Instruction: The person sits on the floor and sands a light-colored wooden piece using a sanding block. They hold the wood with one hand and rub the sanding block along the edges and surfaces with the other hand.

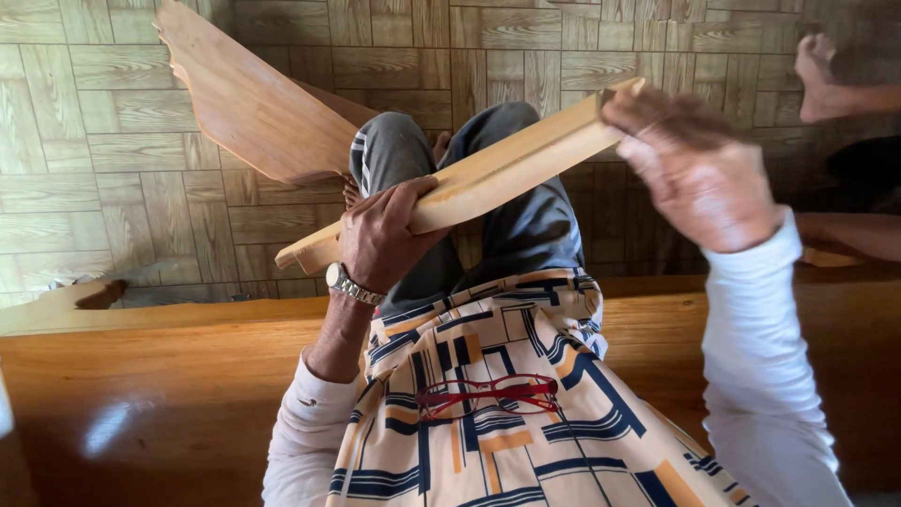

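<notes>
A long pale wooden strip (497, 167) slants across my lap, from lower left up to upper right. My left hand (380, 235), with a metal wristwatch, grips the strip near its lower end. Up at the strip's higher end, my right hand (699, 169) closes over the wood. Behind the strip a broad, curved brown wooden board (253, 103) leans up to the upper left; what holds it is hidden. Below the strip are my grey trousers (526, 225) and patterned shirt, where red-framed glasses (488, 394) hang.
I sit on a polished wooden bench (169, 376) that runs across the frame. The floor is parquet-pattern tile (84, 141). Another person's bare foot (817, 75) and leg show at the upper right. A carved wood piece (84, 296) lies at the left.
</notes>
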